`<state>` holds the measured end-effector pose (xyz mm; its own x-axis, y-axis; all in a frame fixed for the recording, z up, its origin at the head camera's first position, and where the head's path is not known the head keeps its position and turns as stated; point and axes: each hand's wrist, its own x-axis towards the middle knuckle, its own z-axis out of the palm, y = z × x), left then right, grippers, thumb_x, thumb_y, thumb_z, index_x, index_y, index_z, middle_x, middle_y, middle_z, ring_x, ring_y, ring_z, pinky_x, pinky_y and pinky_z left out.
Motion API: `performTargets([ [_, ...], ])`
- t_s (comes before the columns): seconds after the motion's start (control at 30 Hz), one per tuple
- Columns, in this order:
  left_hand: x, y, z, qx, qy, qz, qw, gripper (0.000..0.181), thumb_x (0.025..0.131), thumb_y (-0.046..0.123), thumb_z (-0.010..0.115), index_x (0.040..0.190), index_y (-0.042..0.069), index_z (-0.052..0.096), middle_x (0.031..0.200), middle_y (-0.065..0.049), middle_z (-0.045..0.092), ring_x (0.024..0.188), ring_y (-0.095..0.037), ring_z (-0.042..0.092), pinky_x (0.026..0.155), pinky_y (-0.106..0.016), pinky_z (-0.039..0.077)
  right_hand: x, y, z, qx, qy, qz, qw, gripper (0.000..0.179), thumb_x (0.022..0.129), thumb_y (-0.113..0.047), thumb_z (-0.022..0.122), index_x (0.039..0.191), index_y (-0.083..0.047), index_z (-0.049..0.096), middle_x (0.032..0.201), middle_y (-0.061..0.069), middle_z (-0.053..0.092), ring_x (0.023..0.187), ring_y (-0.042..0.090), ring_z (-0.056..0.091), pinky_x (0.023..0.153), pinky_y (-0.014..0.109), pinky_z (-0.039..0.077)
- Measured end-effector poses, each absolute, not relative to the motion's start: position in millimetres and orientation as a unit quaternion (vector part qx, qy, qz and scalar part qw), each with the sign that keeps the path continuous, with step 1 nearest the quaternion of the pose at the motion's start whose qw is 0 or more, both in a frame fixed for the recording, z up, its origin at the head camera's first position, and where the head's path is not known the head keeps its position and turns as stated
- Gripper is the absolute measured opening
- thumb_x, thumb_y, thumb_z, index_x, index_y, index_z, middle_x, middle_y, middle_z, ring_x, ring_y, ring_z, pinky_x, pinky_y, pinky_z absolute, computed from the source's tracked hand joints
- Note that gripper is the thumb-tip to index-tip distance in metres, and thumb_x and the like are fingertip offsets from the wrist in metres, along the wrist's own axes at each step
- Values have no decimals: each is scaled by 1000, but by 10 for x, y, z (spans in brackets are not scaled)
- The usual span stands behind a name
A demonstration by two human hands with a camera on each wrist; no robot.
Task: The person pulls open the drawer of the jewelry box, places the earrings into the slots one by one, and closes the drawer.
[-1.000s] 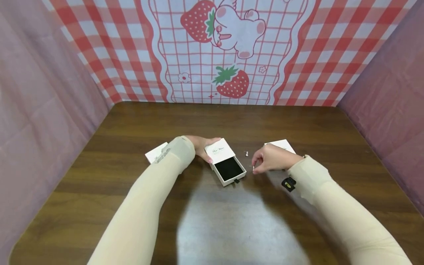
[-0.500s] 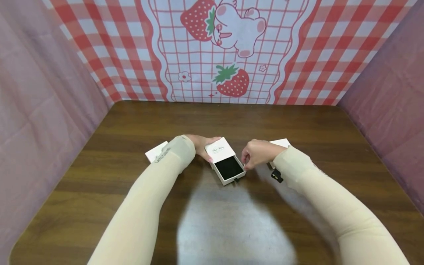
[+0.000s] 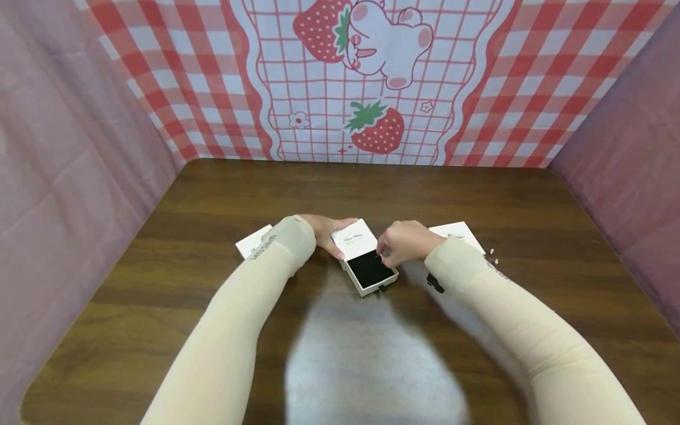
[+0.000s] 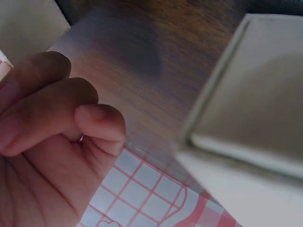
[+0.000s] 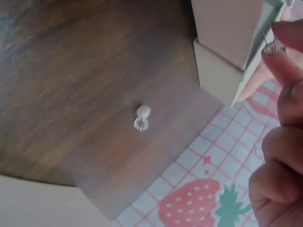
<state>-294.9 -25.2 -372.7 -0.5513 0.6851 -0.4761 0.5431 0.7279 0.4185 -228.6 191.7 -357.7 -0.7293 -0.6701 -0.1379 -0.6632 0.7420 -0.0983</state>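
My left hand [image 3: 325, 232] grips the closed end of a white drawer-style jewelry box [image 3: 355, 240], thumb on the near side and fingers on the far side. Its drawer is pulled partway out toward me, showing a black pad [image 3: 370, 270] and a dark pull tab [image 3: 383, 288]. Over the drawer's right edge, my right hand [image 3: 408, 241] pinches a sparkly earring [image 5: 271, 48] with a thin wire between thumb and forefinger. Another earring [image 5: 142, 117], with a round pearl-like bead, lies on the table in the right wrist view; my right hand hides it in the head view.
A second white box [image 3: 252, 241] lies left, partly behind my left sleeve. A third white box [image 3: 457, 231] sits behind my right wrist, with small earrings [image 3: 491, 255] beside it. A strawberry-print cloth [image 3: 377, 127] hangs beyond the table's far edge.
My right hand has carried the earring leftward from the table to above the open drawer. The small earrings at the right have come into view. My left hand keeps its grip.
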Motion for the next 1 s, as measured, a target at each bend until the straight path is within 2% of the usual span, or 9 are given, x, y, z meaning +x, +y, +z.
performTargets([
  [0.27,-2928,-228,-3693,346,874,104,324,96,87,35,71,155,17,6,157,-10,23,137,-23,30,111,-31,23,-2240,1872,-3629,-375,926,-1,48,14,70,-20,72,83,-16,75,64,-8,62,62,15,59,58,40,51],
  [0.73,-2925,-250,-3688,342,879,100,318,96,86,37,71,155,19,6,157,-9,23,136,-23,32,110,-32,24,-2236,1831,-3663,-370,928,-5,50,12,74,-21,71,83,-16,75,68,-6,66,62,16,60,58,41,51],
  [1.0,-2918,-247,-3695,336,882,97,316,97,86,38,71,156,19,6,156,-10,24,135,-23,33,109,-31,25,-2248,1835,-3688,-371,928,5,38,10,72,-20,71,80,-17,75,68,-5,66,62,17,61,57,40,51],
])
